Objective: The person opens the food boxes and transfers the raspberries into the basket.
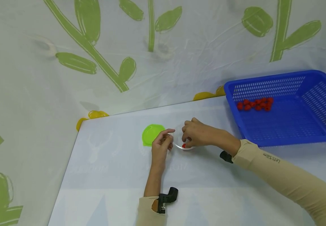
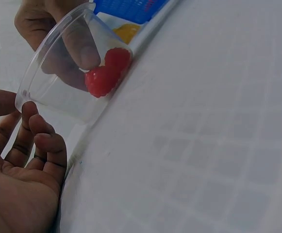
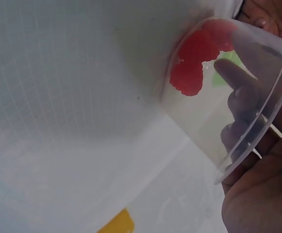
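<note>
A clear plastic tub (image 2: 58, 104) with a wide rim stands between the two hands. My left hand (image 1: 161, 144) pinches its rim between thumb and finger, the other fingers curled beside it. From the right, my right hand (image 1: 198, 133) reaches down inside the tub. Thumb and finger close on a red raspberry (image 2: 101, 82) near the bottom, and another raspberry (image 2: 119, 58) sits against it. Through the tub wall, the right wrist view shows several raspberries (image 3: 187, 77) along the base. A round bright green lid (image 1: 152, 133) lies just left of the tub, behind the left hand.
A blue plastic basket (image 1: 278, 141) stands at the back right, with several more raspberries (image 1: 257, 104) in its far left corner. A white covered table (image 1: 117, 169) meets a white cloth wall (image 1: 179, 78) printed with green leaves.
</note>
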The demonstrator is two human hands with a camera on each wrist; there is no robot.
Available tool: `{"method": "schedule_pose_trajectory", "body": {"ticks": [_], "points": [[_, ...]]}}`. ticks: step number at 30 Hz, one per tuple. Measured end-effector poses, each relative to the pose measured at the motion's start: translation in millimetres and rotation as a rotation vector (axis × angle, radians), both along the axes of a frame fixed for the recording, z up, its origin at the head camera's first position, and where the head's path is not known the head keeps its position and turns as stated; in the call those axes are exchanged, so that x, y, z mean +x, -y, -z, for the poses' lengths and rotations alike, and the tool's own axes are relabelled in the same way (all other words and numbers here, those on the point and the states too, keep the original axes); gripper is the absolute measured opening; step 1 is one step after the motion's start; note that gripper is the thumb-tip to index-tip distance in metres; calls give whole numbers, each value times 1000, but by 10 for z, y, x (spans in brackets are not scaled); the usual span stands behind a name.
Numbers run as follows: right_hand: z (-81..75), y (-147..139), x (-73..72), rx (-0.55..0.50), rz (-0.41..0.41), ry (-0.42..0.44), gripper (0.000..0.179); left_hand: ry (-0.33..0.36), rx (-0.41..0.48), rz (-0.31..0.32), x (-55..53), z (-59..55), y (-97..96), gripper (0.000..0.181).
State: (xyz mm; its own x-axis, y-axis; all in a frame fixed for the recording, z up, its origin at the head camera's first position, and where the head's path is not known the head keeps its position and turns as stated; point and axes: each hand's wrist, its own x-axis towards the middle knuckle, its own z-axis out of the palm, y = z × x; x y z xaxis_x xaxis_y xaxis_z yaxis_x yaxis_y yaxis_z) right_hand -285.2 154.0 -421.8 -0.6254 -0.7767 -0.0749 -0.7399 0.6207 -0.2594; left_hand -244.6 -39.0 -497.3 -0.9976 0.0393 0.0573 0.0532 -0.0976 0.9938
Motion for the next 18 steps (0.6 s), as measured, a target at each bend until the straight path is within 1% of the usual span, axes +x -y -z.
{"method": "schedule_pose_trajectory", "body": {"ticks": [8, 14, 18], "points": [[5, -12, -42, -23, -76, 39, 10, 16, 3, -8, -1, -9, -14, 22], [24, -27, -71, -21, -68, 51, 12, 14, -3, -9, 0, 2, -15, 21], [21, -45, -72, -66, -59, 64, 9, 14, -11, -7, 1, -2, -8, 21]]}}
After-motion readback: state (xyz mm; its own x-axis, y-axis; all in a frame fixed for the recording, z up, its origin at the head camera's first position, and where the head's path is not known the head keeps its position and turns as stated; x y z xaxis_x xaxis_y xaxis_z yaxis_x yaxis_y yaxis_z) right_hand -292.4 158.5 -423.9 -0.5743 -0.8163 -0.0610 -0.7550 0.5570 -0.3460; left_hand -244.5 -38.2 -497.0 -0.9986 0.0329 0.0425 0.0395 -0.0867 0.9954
